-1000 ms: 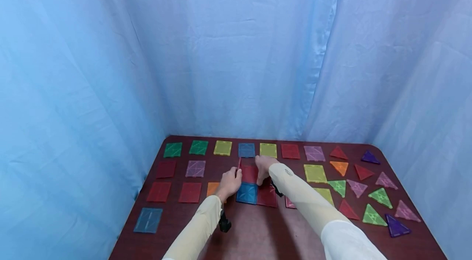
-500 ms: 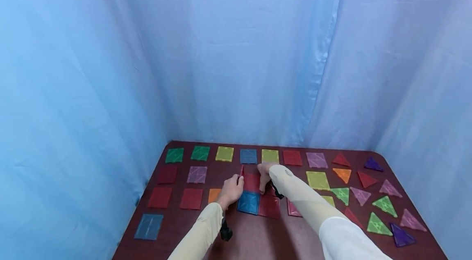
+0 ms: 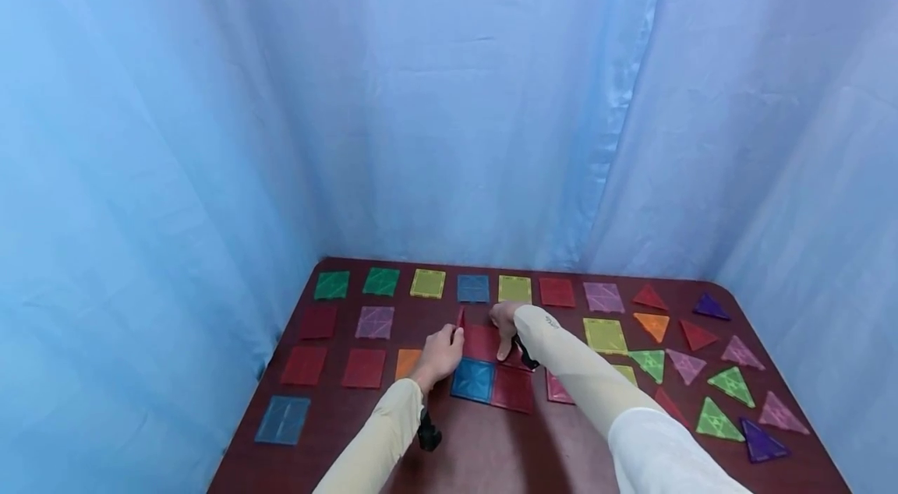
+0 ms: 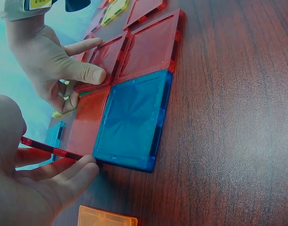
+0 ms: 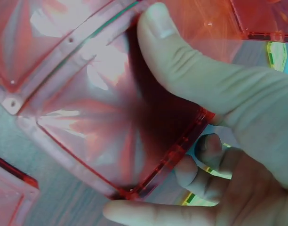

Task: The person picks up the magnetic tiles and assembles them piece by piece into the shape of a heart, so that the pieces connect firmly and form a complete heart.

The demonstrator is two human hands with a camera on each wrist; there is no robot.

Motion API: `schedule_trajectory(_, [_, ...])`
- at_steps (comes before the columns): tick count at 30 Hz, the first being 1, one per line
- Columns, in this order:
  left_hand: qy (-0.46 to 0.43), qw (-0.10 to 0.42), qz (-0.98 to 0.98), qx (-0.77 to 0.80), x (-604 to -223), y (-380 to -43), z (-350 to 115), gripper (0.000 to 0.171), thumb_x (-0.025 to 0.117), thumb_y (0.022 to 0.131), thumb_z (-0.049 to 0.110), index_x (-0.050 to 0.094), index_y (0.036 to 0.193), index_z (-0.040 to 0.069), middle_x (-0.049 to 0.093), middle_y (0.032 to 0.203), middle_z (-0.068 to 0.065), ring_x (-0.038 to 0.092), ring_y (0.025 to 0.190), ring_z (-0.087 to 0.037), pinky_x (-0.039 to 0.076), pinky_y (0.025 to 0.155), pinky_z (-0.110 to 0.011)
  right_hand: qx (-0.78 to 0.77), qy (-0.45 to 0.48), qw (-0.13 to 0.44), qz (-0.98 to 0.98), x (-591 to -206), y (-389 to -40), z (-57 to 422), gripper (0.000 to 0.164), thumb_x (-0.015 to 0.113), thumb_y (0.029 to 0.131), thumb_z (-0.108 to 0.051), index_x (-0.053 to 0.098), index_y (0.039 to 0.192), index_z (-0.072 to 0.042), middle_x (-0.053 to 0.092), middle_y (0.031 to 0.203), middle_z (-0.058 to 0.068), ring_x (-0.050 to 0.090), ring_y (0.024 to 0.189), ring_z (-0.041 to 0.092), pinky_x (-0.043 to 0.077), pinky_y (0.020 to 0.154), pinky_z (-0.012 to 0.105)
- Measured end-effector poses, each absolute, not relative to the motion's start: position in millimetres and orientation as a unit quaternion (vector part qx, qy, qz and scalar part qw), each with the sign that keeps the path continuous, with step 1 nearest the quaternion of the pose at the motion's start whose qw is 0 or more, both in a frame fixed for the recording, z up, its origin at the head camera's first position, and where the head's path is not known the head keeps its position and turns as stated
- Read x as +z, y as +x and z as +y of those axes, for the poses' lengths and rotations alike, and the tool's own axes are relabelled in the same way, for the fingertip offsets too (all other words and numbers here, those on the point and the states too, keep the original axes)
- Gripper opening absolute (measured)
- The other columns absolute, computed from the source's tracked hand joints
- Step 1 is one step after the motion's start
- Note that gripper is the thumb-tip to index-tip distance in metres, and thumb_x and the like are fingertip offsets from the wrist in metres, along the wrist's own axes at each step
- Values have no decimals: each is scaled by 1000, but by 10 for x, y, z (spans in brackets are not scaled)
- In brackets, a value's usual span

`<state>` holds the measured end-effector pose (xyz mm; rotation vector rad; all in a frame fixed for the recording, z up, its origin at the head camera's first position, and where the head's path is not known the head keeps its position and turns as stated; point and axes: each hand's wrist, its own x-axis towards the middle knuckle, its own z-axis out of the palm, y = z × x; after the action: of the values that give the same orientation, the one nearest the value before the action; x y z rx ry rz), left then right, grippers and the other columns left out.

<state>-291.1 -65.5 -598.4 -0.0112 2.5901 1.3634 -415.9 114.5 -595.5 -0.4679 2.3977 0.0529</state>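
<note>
Head cam: 2 hands [image 3: 440, 354] [image 3: 505, 325], L pinching 1 upright red tile [image 3: 460, 317], 12 triangles [image 3: 731, 386]

We see a bare left hand [image 3: 440, 354] and a bare right hand [image 3: 503, 326], both in cream sleeves [image 3: 372, 432]; the right continues as a white upper sleeve [image 3: 659, 451] and carries a small dark mark [image 3: 551, 321] near its cuff. We note black wrist units [image 3: 429, 432] and, apparently, a printed yellow label [image 4: 39, 4], partly cropped.
</note>
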Motion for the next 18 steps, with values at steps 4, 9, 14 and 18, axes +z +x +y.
schedule_trajectory(4, [-5, 113, 876, 468, -5977, -2891, -636, 40, 39, 110, 35, 58, 128, 4, 63, 96, -6, 58, 83, -19, 48, 73, -36, 36, -192, 352, 915, -5943, -4160, 1191, 81, 93, 68, -47, 62, 133, -10, 63, 128, 5, 60, 118, 22, 54, 99, 40])
schedule_trajectory(9, [-4, 116, 872, 476, -5976, -2878, -625, 40, 39, 111, 33, 58, 129, 3, 63, 96, -9, 58, 84, -21, 50, 74, -38, 15, -209, 352, 912, -5877, -4131, 1242, 42, 91, 74, -41, 64, 84, -11, 60, 86, -1, 55, 80, 14, 47, 72, 30])
schedule_trajectory(14, [0, 113, 877, 466, -5987, -2881, -638, 43, 39, 111, 32, 56, 134, 1, 64, 96, -10, 59, 84, -21, 51, 75, -39, -29, -207, 353, 912, -5776, -4041, 1278, 44, 87, 80, -36, 50, 65, -17, 39, 59, -7, 36, 58, 10, 34, 57, 27])
schedule_trajectory(18, [-1, 114, 878, 466, -5989, -2900, -673, 43, 39, 111, 34, 56, 132, 1, 59, 88, -8, 56, 78, -20, 47, 70, -36, -82, -179, 348, 917, -5725, -3972, 1291, 38, 87, 80, -37, 57, 75, -15, 47, 66, -3, 41, 61, 13, 36, 58, 29])
